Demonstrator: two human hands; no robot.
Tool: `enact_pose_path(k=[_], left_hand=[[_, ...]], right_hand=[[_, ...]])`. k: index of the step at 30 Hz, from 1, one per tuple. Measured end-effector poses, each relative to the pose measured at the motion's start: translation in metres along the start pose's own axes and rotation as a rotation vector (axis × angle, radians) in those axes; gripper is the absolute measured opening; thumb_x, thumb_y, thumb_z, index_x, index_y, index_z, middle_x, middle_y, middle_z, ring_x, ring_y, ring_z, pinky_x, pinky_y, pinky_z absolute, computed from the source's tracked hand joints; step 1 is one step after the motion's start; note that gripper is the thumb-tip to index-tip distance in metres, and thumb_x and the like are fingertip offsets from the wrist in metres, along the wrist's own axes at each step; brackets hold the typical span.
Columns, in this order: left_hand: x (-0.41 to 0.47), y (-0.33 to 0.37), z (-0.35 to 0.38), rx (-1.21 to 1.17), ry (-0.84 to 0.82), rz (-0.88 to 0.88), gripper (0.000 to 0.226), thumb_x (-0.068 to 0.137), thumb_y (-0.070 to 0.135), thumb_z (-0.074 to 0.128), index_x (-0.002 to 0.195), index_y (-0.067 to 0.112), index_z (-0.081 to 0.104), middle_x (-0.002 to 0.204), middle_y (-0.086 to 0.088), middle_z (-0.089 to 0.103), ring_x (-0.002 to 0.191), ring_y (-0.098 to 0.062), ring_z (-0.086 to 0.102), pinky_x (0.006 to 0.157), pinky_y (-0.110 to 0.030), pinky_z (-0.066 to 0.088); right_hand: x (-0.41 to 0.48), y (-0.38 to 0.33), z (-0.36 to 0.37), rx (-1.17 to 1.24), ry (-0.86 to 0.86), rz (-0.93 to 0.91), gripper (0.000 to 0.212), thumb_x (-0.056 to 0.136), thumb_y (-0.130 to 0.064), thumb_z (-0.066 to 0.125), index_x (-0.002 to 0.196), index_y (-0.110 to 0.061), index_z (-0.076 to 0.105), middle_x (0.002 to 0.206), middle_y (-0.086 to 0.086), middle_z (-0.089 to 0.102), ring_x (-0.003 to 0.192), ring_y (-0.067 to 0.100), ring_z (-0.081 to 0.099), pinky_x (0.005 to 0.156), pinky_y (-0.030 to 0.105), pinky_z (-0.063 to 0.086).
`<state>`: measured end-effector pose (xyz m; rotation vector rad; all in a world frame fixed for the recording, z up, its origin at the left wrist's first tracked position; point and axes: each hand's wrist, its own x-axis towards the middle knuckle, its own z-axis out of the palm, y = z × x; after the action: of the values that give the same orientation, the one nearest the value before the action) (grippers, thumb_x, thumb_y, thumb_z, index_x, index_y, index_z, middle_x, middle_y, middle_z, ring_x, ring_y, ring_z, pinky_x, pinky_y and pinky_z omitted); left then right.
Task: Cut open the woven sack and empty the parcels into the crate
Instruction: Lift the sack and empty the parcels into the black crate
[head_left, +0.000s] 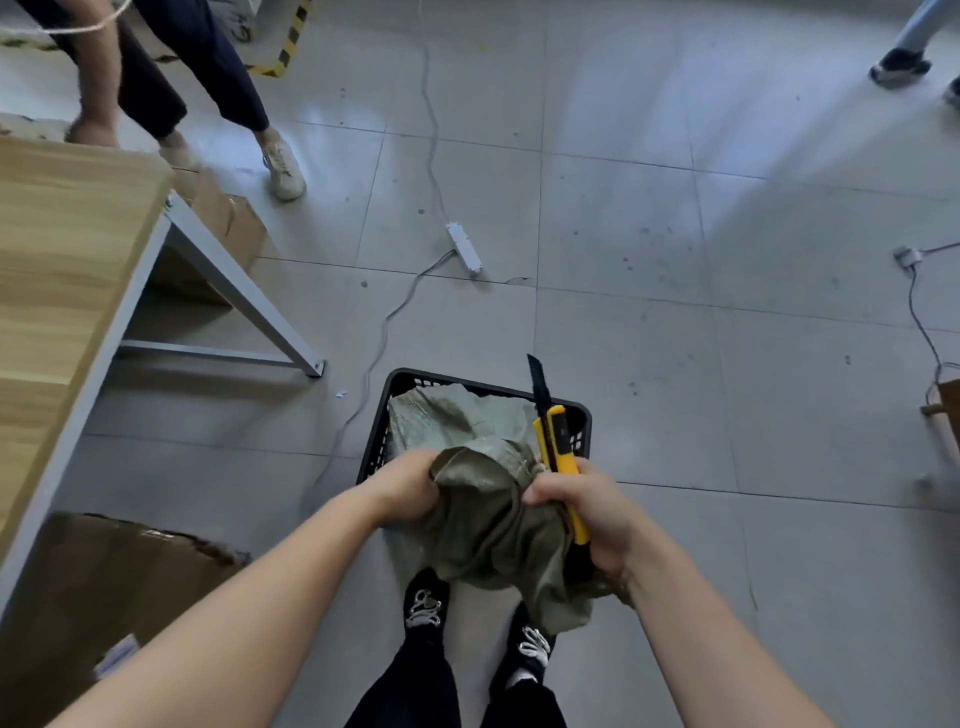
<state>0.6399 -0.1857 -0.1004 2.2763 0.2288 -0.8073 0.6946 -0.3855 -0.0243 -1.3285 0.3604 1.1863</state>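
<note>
A grey-green woven sack (483, 519) hangs bunched between my hands, its far end lying down inside the black plastic crate (582, 415) on the floor. My left hand (410, 488) grips the sack's bunched fabric on the left. My right hand (587, 506) holds a yellow utility knife (558, 447) with its black blade extended and pointing away from me, and its fingers also pinch the sack's right side. No parcels show; the sack covers the crate's inside.
A wooden table (57, 270) with a grey metal leg (244, 296) stands left, cardboard boxes (104, 587) beneath it. A white power strip (464, 248) and its cable lie ahead of the crate. A person's legs (218, 88) stand at back left, another's foot (901, 65) at back right.
</note>
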Motion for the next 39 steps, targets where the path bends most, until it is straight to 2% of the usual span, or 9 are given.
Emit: enact_pose_path(k=[7,10,17,24,27,29,32,34,39], left_hand=[[-0.001,0.060,-0.033,-0.477,0.483,0.133,0.025,0.079,-0.003,0.051,0.092,0.011,0.068,0.091,-0.001,0.070,0.086,-0.010,0.059,0.072,-0.024,0.042],[-0.003,0.086,-0.048,-0.556,0.496,0.238,0.009,0.081,0.000,0.054,0.080,0.006,0.060,0.076,-0.006,0.065,0.074,-0.012,0.054,0.067,-0.033,0.044],[-0.014,0.114,-0.043,-0.770,0.455,0.367,0.008,0.074,0.014,0.059,0.076,0.008,0.055,0.067,0.005,0.054,0.067,-0.012,0.049,0.064,-0.039,0.047],[-0.014,0.122,-0.061,-0.981,0.458,0.511,0.018,0.073,0.014,0.062,0.089,0.018,0.054,0.084,-0.001,0.058,0.079,-0.015,0.054,0.072,-0.043,0.050],[-0.007,0.097,-0.064,-0.920,0.295,0.417,0.067,0.065,0.042,0.063,0.126,0.028,0.041,0.121,0.004,0.054,0.113,-0.011,0.052,0.104,-0.034,0.042],[-0.004,0.068,-0.057,-0.703,0.101,0.277,0.083,0.060,0.055,0.067,0.134,0.033,0.035,0.132,0.009,0.049,0.131,-0.013,0.042,0.116,-0.045,0.027],[-0.002,0.029,-0.028,-0.154,-0.121,0.052,0.115,0.058,0.058,0.078,0.147,0.026,0.013,0.156,0.004,0.023,0.144,-0.012,0.013,0.118,-0.055,-0.004],[0.000,0.021,-0.007,-0.097,-0.118,0.081,0.123,0.054,0.057,0.082,0.148,0.029,0.008,0.157,0.007,0.022,0.145,-0.009,0.013,0.116,-0.055,-0.010],[0.020,0.039,0.020,-0.399,0.132,0.085,0.059,0.067,0.045,0.061,0.120,0.019,0.059,0.122,-0.002,0.062,0.118,-0.023,0.055,0.104,-0.044,0.042]], right_hand=[[0.030,0.004,0.003,0.163,0.319,-0.214,0.016,0.075,0.004,0.071,0.078,-0.010,0.065,0.079,0.020,0.069,0.074,0.034,0.069,0.073,0.043,0.057],[0.032,-0.001,0.001,0.241,0.363,-0.314,0.019,0.072,0.002,0.074,0.088,-0.005,0.067,0.085,0.022,0.071,0.079,0.037,0.069,0.074,0.044,0.056],[0.020,-0.019,0.010,0.050,0.099,-0.313,0.048,0.059,-0.003,0.071,0.106,-0.002,0.065,0.088,0.015,0.074,0.081,0.030,0.071,0.070,0.038,0.059],[0.017,-0.033,0.008,0.329,-0.063,-0.386,0.053,0.055,-0.012,0.080,0.105,-0.001,0.068,0.106,0.028,0.064,0.096,0.042,0.063,0.091,0.056,0.049],[0.009,-0.045,-0.003,0.347,-0.075,-0.403,0.051,0.052,-0.006,0.075,0.102,-0.002,0.065,0.095,0.022,0.066,0.085,0.037,0.067,0.078,0.046,0.056],[0.004,-0.047,-0.006,0.334,-0.074,-0.394,0.067,0.038,-0.013,0.085,0.100,-0.001,0.065,0.094,0.021,0.067,0.084,0.036,0.067,0.077,0.046,0.057],[0.006,-0.045,-0.003,0.337,-0.064,-0.381,0.050,0.054,-0.003,0.071,0.104,-0.001,0.064,0.098,0.020,0.067,0.091,0.037,0.065,0.085,0.050,0.054],[0.009,-0.048,0.007,0.357,-0.047,-0.378,0.047,0.061,-0.003,0.061,0.108,-0.001,0.063,0.099,0.019,0.068,0.092,0.037,0.065,0.088,0.050,0.052],[0.021,-0.058,0.039,0.318,0.008,-0.364,0.046,0.067,-0.005,0.068,0.112,0.001,0.063,0.102,0.018,0.069,0.090,0.031,0.069,0.078,0.039,0.058]])
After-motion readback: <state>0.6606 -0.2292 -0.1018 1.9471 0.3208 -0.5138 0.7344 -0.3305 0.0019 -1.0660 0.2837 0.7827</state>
